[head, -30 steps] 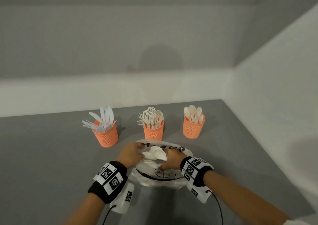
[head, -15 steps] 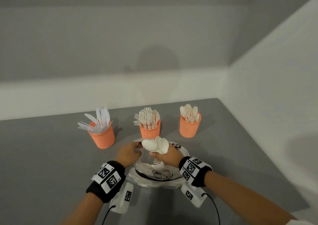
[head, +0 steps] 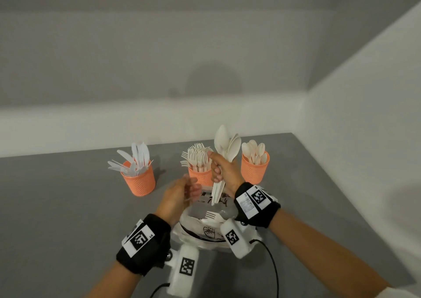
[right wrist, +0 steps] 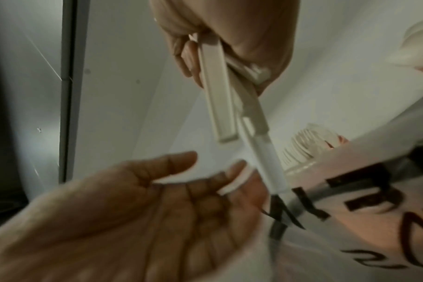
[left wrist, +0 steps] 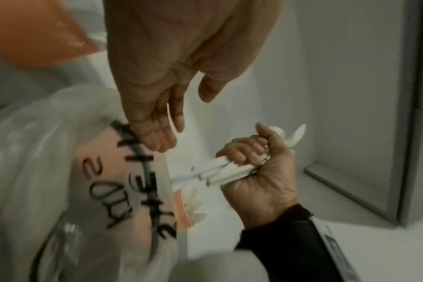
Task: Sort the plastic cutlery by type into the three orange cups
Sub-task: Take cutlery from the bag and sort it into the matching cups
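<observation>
Three orange cups stand in a row at the back of the grey table: knives in the left cup (head: 139, 181), forks in the middle cup (head: 201, 175), spoons in the right cup (head: 255, 171). My right hand (head: 219, 171) grips a bundle of white spoons (head: 226, 146) by the handles, bowls up, in front of the gap between the middle and right cups; the handles (right wrist: 216, 91) hang below the fist. My left hand (head: 182, 194) is open, with its fingers (left wrist: 157, 131) at the rim of the clear printed plastic bag (head: 205, 228). A fork (head: 210, 215) lies inside the bag.
White walls close the table at the back and on the right, and the table edge (head: 341, 195) runs diagonally on the right. Wrist-camera cables (head: 274, 265) trail near the bag. Bare grey tabletop (head: 57, 206) lies to the left.
My right hand has lifted the spoon bundle out of the bag and up level with the cups. My left hand has let go of the bag rim and opened.
</observation>
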### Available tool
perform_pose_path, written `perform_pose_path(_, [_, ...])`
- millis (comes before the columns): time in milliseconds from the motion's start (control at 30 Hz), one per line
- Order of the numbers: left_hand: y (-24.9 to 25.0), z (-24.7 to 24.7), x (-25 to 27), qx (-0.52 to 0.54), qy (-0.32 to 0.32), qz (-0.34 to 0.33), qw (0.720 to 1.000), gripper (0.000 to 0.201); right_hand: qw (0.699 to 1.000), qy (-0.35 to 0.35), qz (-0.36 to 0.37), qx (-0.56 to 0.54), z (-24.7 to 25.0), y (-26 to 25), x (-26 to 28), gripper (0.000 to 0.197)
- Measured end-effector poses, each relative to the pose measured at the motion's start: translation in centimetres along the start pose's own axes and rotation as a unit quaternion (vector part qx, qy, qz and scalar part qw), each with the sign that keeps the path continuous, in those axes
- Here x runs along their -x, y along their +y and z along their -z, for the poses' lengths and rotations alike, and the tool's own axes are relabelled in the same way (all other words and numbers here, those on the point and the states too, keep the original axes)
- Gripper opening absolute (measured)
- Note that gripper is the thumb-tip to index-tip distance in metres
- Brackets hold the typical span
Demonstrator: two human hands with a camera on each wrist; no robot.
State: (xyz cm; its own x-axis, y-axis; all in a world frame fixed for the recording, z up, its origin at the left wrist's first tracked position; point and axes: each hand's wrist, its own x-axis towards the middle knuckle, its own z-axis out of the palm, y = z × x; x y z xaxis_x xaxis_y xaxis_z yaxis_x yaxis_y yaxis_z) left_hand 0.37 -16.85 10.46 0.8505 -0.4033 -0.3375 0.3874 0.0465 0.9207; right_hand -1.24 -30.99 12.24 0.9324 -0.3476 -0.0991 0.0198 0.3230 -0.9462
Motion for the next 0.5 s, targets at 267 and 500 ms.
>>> perform_pose_path(267, [-1.5, -1.8, 0.2, 0.199, -0.072, 0.172, 0.962, 0.056, 0.998, 0.04, 0.052, 0.018, -2.3, 1.9, 1.6, 0.023])
perform_pose_path(500, [-1.5, -1.8, 0.2, -0.041, -0.099, 0.02, 0.994, 0.054, 0.988, 0.119, 0.049, 0.084, -1.2, 4.0, 1.4, 0.014])
